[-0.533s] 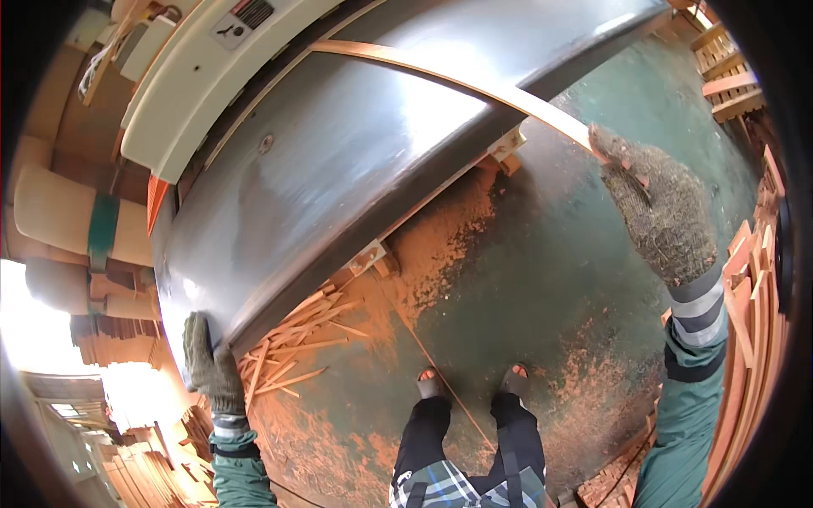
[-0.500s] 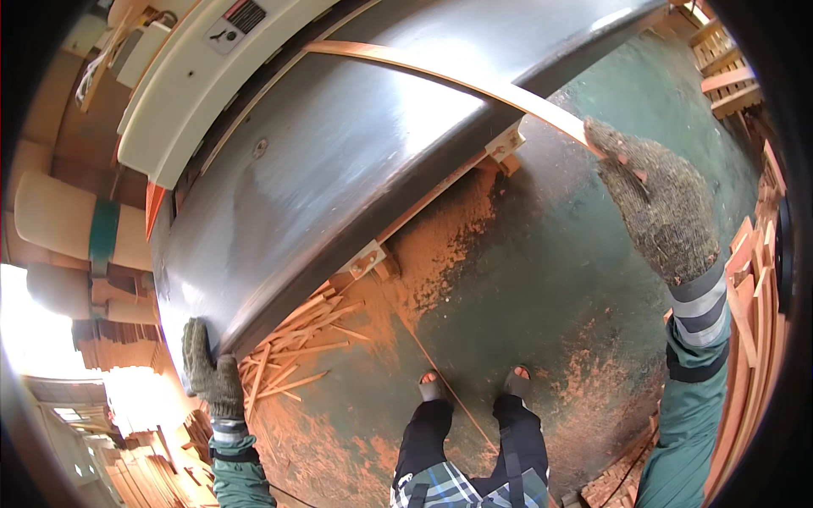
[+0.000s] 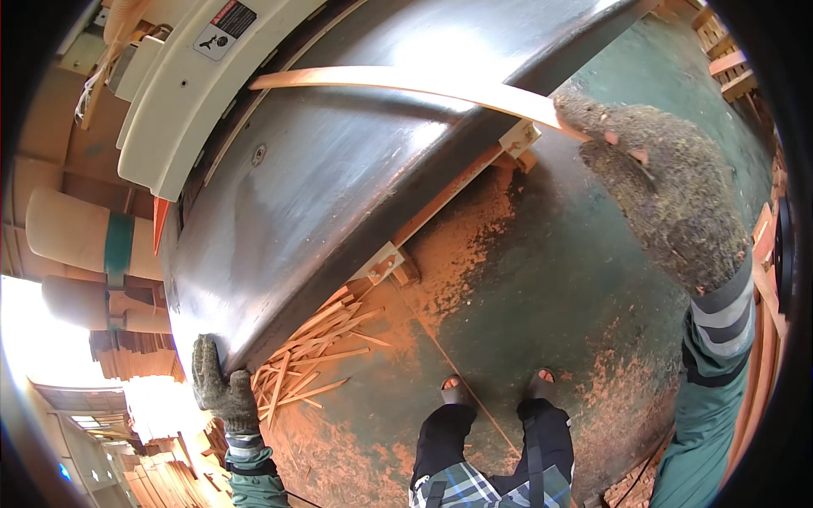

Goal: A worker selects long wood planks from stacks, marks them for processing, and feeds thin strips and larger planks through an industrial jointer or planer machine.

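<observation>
My right hand (image 3: pixel 665 182), in a worn knit glove with holes at the fingers, is closed around the near end of a long thin wooden strip (image 3: pixel 406 82). From there the strip reaches left across the dark metal machine table (image 3: pixel 339 195), its far tip beside the cream machine housing (image 3: pixel 174 110). My left hand (image 3: pixel 222 385), gloved as well, rests at the table's near left corner with its fingers stretched out and nothing in them. The thumb lies against the table edge.
Thin offcuts (image 3: pixel 309 360) lie heaped on the green floor under the table edge, among orange sawdust (image 3: pixel 474 237). Stacked boards (image 3: pixel 766 313) stand close by my right arm. More wood (image 3: pixel 157 474) is piled at the lower left. A slatted pallet (image 3: pixel 732 68) sits far right.
The wooden strip has moved left over the table, its tip now closer to the housing, with my right hand still holding it. My left hand stays at the table corner. The view has shifted slightly.
</observation>
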Demonstrator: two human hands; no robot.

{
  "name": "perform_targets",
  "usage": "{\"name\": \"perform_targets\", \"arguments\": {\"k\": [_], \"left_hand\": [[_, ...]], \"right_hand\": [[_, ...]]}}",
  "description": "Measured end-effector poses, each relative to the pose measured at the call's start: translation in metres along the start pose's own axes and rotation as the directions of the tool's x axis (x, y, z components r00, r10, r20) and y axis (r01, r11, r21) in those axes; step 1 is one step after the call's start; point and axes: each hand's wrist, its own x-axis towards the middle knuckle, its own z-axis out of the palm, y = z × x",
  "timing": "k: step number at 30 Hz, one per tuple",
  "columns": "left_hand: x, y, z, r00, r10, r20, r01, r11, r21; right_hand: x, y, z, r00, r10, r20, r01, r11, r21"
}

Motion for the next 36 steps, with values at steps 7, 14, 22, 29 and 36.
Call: {"name": "perform_targets", "arguments": {"k": [7,14,22,29,36], "left_hand": [[-0.001,-0.005,-0.005,0.997,-0.046,0.056,0.045,0.999,0.012],[-0.006,-0.012,-0.004,0.997,-0.043,0.067,0.043,0.999,0.014],[-0.006,-0.006,0.002,0.998,-0.004,0.059,0.005,1.0,-0.021],[-0.005,-0.002,-0.004,0.987,-0.089,0.135,0.103,0.989,-0.107],[-0.006,-0.008,-0.014,0.986,-0.078,0.146,0.084,0.996,-0.034]], "right_hand": [[0.005,-0.002,0.007,0.974,-0.165,0.155,0.218,0.869,-0.444],[0.052,-0.02,0.018,0.984,0.18,-0.02,-0.165,0.936,0.312],[0.069,-0.021,0.01,0.905,0.363,0.221,-0.395,0.911,0.12],[0.066,-0.045,0.015,0.961,0.257,-0.105,-0.204,0.909,0.362],[0.07,-0.026,0.027,0.919,0.347,0.187,-0.394,0.802,0.449]]}}
